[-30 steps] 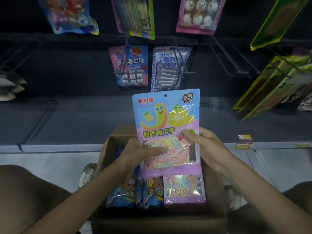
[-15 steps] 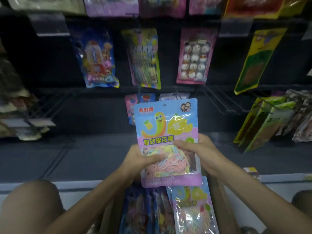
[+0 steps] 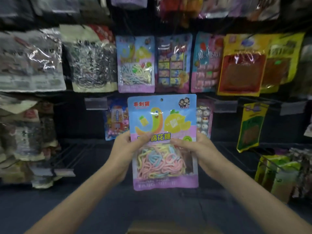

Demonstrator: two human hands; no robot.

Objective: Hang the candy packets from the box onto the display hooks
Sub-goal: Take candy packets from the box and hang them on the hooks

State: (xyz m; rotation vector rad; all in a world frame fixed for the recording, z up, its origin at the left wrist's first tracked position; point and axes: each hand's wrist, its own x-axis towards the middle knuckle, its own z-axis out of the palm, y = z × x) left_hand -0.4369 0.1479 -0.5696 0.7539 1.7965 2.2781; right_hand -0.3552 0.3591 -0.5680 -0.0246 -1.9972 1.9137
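rack: fills your view, rows of hung packets | packet: upright before rack's middle, hole unhooked | your left hand: thumb and curled fingers pinch packet's left edge | your right hand: pinches right edge likewise

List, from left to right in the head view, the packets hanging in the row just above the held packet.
Silver packet → black-and-white packet → blue candy packet → purple packet → pink packet → yellow packet.

The candy packet is glossy plastic film with a clear window. At twelve o'clock, hanging packets gleam likewise. The box at six looks matt cardboard.
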